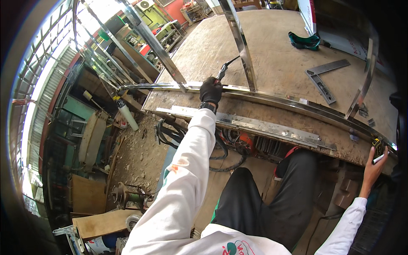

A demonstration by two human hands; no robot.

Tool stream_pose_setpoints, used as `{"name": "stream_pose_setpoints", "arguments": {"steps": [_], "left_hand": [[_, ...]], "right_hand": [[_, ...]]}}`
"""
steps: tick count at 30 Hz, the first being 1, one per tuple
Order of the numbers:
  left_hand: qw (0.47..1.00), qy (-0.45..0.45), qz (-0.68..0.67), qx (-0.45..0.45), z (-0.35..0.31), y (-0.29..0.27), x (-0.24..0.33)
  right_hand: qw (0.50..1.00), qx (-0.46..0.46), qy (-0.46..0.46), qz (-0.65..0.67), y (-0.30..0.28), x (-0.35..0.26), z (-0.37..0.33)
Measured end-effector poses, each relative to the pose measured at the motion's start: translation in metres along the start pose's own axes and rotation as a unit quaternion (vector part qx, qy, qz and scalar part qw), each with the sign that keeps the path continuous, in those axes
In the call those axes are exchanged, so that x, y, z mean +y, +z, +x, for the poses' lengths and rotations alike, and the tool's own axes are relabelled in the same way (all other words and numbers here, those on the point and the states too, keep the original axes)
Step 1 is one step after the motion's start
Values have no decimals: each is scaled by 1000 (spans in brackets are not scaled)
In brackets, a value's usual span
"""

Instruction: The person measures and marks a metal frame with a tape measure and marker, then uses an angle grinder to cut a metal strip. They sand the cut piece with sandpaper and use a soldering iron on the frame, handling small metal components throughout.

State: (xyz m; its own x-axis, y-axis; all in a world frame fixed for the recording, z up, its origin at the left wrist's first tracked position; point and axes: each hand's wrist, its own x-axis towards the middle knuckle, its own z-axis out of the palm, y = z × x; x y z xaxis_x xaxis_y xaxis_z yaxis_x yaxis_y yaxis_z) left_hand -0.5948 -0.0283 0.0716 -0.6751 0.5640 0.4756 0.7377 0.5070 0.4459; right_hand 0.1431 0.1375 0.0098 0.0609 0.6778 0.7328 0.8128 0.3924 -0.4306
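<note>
Fingers of our black-gloved left hand (211, 91) are gripping a slim dark tool (222, 72). Our bare right hand (373, 169) is holding a white pen (378, 159) and yellow-and-black tape measure (376, 145).

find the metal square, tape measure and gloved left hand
metal square (328, 66), head view: its upper arm
tape measure (376, 147), head view: yellow-black case
gloved left hand (211, 90), head view: glove's back

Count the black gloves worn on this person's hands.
1: a black, close-fitting glove on the left hand, past the white sleeve. The right hand is bare; both hands show, so none is hidden.
</note>
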Motion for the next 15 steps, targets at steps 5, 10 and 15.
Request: {"name": "stream_pose_setpoints", "arguments": {"steps": [5,10,15], "left_hand": [[998,33,3,-57,1,-12,-5],[993,78,19,-85,-20,-24,19],[976,195,41,-90,8,3,-16]], "right_hand": [[999,-7,24,29,-8,-12,-8],[999,8,35,18,-20,-16,-19],[998,53,33,31,-30,-17,-23]]}}
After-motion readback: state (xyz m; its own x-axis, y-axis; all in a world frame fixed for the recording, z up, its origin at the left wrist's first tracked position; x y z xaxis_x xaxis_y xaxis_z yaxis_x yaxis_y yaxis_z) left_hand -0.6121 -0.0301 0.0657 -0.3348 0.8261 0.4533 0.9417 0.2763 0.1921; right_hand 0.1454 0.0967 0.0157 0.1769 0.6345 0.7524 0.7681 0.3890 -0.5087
